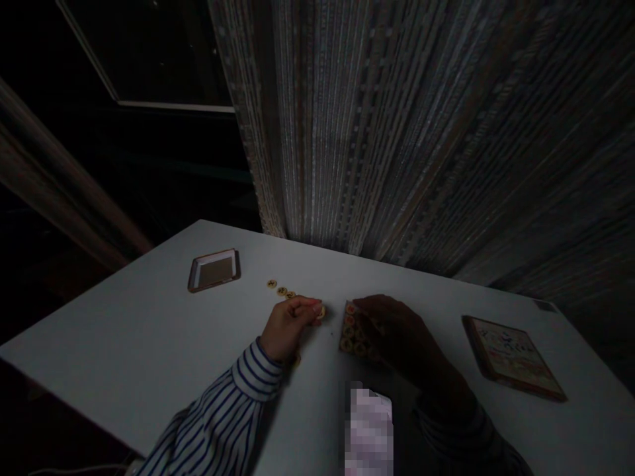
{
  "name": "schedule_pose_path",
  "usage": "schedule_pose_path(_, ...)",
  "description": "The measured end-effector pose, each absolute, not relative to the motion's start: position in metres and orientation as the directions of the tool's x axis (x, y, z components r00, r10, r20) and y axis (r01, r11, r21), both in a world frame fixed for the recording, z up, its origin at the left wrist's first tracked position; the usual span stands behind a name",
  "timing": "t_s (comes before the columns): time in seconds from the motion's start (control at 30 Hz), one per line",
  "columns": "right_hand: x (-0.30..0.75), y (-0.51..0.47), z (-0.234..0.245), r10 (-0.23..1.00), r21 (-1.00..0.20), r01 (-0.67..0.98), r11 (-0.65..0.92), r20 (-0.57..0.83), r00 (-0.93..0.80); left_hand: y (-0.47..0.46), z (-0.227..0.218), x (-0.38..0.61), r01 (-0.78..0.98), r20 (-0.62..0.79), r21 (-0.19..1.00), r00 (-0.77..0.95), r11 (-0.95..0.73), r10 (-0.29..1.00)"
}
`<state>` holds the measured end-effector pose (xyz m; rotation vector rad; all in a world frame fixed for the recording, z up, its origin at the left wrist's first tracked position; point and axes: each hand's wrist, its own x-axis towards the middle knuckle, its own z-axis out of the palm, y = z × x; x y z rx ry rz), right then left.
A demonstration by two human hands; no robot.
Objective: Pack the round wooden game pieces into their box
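Note:
On the white table (149, 344), my left hand (288, 325) pinches a small round wooden piece (321, 311) between its fingertips, at the near end of a short row of similar round pieces (281, 290). My right hand (397, 334) lies in shadow, its fingers curled over the far edge of a block of round wooden pieces (353, 334) set in neat rows. Whether the right hand grips one of them is too dark to tell. Both sleeves are striped.
A shallow empty box tray (214, 270) lies at the back left of the table. A printed box lid (513, 357) rests at the right. A blurred pale object (370, 430) sits near the front edge. A patterned curtain (421, 132) hangs behind the table.

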<state>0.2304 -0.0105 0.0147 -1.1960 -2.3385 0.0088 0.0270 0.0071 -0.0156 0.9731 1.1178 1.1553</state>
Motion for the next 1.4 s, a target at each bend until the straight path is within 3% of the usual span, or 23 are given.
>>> schedule_pose_path(0.23, 0.231, -0.012, 0.019, 0.759, -0.244, 0.746, 0.620, 0.429, -0.490, 0.011, -0.013, 0.042, -0.186, -0.155, 0.966, 0.138, 0.179, 0.978)
schedule_pose_path(0.5, 0.238, -0.010, 0.019, 0.760, -0.322, 0.707, 0.629, 0.443, -0.475, 0.014, 0.001, 0.061, -0.202, -0.059, 0.971, 0.297, 0.124, 0.953)
schedule_pose_path(0.83, 0.249, -0.006, 0.023, 0.751, -0.361, 0.696, 0.620, 0.530, -0.394, 0.021, 0.003, 0.076, -0.230, -0.089, 0.962, 0.258, 0.150, 0.962)
schedule_pose_path(1.1, 0.253, -0.004, 0.023, 0.754, -0.375, 0.705, 0.602, 0.558, -0.346, 0.026, 0.008, 0.086, -0.370, -0.117, 0.890, 0.381, 0.267, 0.917)
schedule_pose_path(1.4, 0.261, -0.004, 0.024, 0.732, -0.336, 0.723, 0.603, 0.593, -0.335, 0.034, 0.014, 0.095, -0.350, -0.127, 0.893, 0.406, 0.283, 0.905)
